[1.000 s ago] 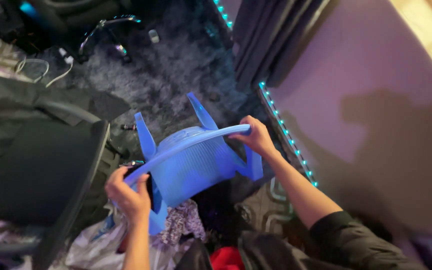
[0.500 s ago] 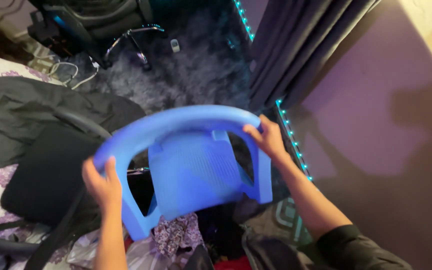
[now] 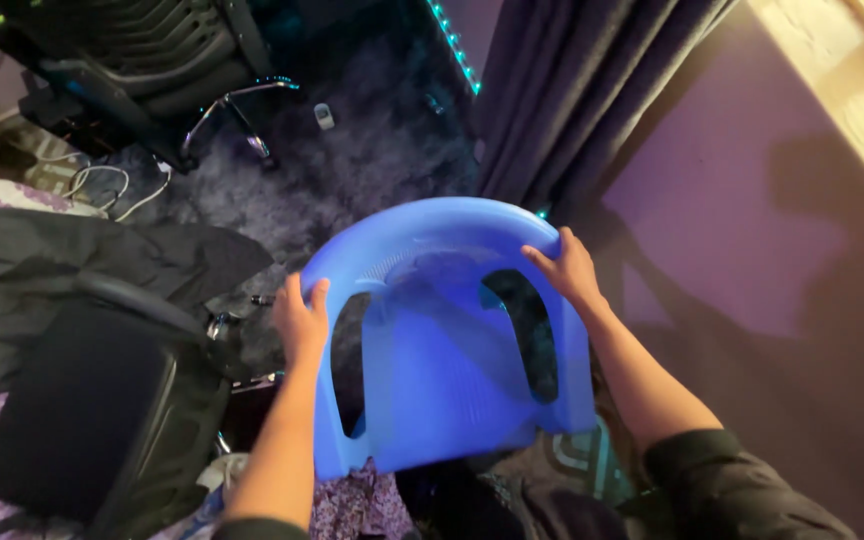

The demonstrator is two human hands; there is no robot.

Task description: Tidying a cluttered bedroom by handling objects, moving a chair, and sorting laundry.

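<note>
Chair: we hold the blue plastic chair (image 3: 452,350) in the air, over the grey shag rug (image 3: 352,170)
Left hand (image 3: 299,322): we clamp its curved left rim
Right hand (image 3: 564,268): we curl fingers over the right rim
Beside: black office chair (image 3: 92,410) at left, dark curtain (image 3: 562,90) behind

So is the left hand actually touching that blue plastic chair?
Touching. The head view shows the left hand wrapped over the curved edge of the blue plastic chair.
</note>
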